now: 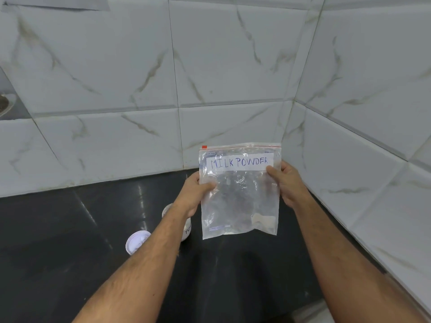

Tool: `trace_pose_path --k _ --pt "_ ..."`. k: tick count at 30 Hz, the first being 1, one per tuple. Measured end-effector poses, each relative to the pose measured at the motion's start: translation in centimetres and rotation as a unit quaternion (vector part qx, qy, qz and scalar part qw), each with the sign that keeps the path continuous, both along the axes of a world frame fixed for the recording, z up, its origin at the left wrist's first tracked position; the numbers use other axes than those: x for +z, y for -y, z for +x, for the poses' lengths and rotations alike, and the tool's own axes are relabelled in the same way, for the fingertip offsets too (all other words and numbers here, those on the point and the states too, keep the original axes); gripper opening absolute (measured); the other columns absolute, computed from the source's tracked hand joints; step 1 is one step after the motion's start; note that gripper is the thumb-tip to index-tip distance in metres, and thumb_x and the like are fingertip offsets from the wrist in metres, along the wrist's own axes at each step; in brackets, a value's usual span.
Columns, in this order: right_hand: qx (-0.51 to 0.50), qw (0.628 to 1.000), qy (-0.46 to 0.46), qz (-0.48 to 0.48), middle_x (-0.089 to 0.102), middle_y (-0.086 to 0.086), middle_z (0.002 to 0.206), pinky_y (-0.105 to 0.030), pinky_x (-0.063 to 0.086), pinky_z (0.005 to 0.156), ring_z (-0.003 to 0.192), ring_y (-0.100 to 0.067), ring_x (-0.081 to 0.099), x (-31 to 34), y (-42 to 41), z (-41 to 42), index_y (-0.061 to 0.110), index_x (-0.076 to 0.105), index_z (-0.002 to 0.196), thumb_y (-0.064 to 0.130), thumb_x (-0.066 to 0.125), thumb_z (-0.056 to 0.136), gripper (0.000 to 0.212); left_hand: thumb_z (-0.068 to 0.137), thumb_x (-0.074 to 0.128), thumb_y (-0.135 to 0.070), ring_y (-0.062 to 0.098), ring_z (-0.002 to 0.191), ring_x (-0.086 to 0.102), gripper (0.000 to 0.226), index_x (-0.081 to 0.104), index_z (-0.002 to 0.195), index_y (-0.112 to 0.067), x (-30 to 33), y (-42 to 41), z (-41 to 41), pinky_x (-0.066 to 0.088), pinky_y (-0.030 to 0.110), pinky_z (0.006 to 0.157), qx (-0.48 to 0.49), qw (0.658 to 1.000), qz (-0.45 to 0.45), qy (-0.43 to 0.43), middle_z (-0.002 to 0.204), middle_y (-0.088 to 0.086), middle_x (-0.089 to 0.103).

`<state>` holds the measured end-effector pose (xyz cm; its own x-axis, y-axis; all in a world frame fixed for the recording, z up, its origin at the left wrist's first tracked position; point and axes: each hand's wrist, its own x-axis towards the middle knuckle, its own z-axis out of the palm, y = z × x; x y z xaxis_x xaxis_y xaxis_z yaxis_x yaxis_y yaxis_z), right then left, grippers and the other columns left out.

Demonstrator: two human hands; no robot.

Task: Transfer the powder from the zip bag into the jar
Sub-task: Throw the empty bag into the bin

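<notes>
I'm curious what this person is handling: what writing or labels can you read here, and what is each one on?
"MILK POWDER": handwritten on the white label of the zip bag.
Small print at the bag's top and bottom edges: too small to read.
Writing on the jar behind the left hand: mostly hidden, unreadable.

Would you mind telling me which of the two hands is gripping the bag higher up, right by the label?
The right hand: its thumb presses the zip bag at the label's lower corner, while the left hand pinches the opposite edge lower down.
</notes>
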<state>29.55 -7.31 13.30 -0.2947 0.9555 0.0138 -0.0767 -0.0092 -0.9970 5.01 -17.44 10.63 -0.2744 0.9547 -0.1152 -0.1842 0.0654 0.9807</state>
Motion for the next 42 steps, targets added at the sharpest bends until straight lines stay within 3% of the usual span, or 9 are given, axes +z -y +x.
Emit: trace_pose_path --k 6,11,14,17,24,29,34,39,42 --pt "0.089 0.987 0.133 -0.011 0.076 -0.010 0.114 -0.047 0.062 0.075 0.102 -0.026 0.075 -1.2 1.2 3.9 0.015 0.059 0.130 -0.006 0.066 0.076 0.059 0.083 0.069 0.005 0.030 0.094 0.073 0.034 0.064 0.114 -0.008 -0.1 -0.2 1.8 0.060 0.047 0.086 0.005 1.000 -0.001 -0.009 0.107 0.015 0.075" --pt "-0.001 0.987 0.160 0.017 0.080 -0.007 0.096 -0.037 0.064 0.063 0.085 -0.025 0.078 -1.0 2.0 6.0 0.007 0.069 0.117 -0.004 0.071 0.087 0.032 0.083 0.073 0.000 0.033 0.098 0.073 0.036 0.065 0.117 -0.009 -0.1 -0.1 2.5 0.060 0.049 0.087 0.002 0.999 -0.006 -0.038 0.110 0.014 0.075" --pt "-0.022 0.985 0.167 0.026 0.078 -0.001 0.074 -0.030 0.060 0.051 0.065 -0.023 0.072 -0.4 2.2 7.2 0.007 0.073 0.094 -0.005 0.067 0.090 0.014 0.086 0.071 -0.001 0.028 0.097 0.074 0.034 0.066 0.117 -0.012 0.3 0.1 3.3 0.061 0.045 0.085 0.006 0.998 -0.005 -0.055 0.109 0.008 0.076" --pt "-0.036 0.988 0.151 0.017 0.070 0.005 0.057 -0.024 0.054 0.043 0.050 -0.012 0.064 0.2 2.8 8.4 0.008 0.067 0.078 -0.010 0.062 0.091 0.023 0.088 0.067 0.002 0.027 0.097 0.074 0.032 0.067 0.117 -0.011 0.4 0.1 4.3 0.060 0.043 0.085 0.005 0.999 -0.008 -0.053 0.109 0.007 0.076" --pt "-0.061 0.995 0.077 -0.029 0.075 0.003 0.066 -0.028 0.060 0.051 0.060 -0.012 0.072 0.0 4.9 12.2 0.006 0.068 0.079 -0.015 0.059 0.089 0.025 0.092 0.062 0.003 0.032 0.098 0.071 0.020 0.066 0.111 -0.002 0.0 1.4 8.0 0.058 0.047 0.089 -0.017 0.999 -0.035 0.005 0.108 0.015 0.074" --pt "-0.104 0.990 0.081 -0.056 0.074 -0.001 0.065 -0.025 0.057 0.049 0.057 -0.016 0.071 -0.1 7.4 16.9 0.008 0.068 0.070 -0.016 0.057 0.088 0.032 0.095 0.057 -0.002 0.014 0.065 0.068 0.015 0.067 0.091 -0.013 -0.1 3.5 12.9 0.056 0.026 0.058 -0.087 0.993 -0.076 0.009 0.081 0.009 0.069" --pt "-0.140 0.983 0.096 -0.064 0.071 0.000 0.059 -0.023 0.055 0.045 0.052 -0.014 0.070 -1.2 10.5 21.1 0.008 0.066 0.071 -0.014 0.054 0.091 0.032 0.096 0.059 -0.022 0.027 0.078 0.071 0.018 0.072 0.098 -0.010 -1.1 6.3 17.3 0.059 0.041 0.075 -0.185 0.964 -0.186 0.052 0.094 0.012 0.072" --pt "-0.169 0.977 0.096 -0.084 0.071 -0.004 0.067 -0.023 0.054 0.044 0.054 -0.014 0.070 -2.9 14.7 25.2 0.008 0.068 0.073 -0.012 0.054 0.091 0.030 0.089 0.021 -0.080 0.033 0.104 0.069 0.092 0.075 0.114 -0.010 -3.5 8.0 20.9 0.053 0.049 0.096 -0.225 0.916 -0.274 0.186 0.118 0.016 0.072" --pt "-0.197 0.971 0.090 -0.099 0.072 -0.010 0.082 -0.027 0.054 0.049 0.060 -0.016 0.070 -4.2 17.3 27.4 0.010 0.072 0.089 -0.004 0.058 0.094 0.020 0.097 0.049 -0.055 0.028 0.104 0.071 0.056 0.067 0.127 -0.012 -4.1 10.0 23.3 0.058 0.043 0.090 -0.248 0.919 -0.282 0.123 0.120 0.013 0.073"
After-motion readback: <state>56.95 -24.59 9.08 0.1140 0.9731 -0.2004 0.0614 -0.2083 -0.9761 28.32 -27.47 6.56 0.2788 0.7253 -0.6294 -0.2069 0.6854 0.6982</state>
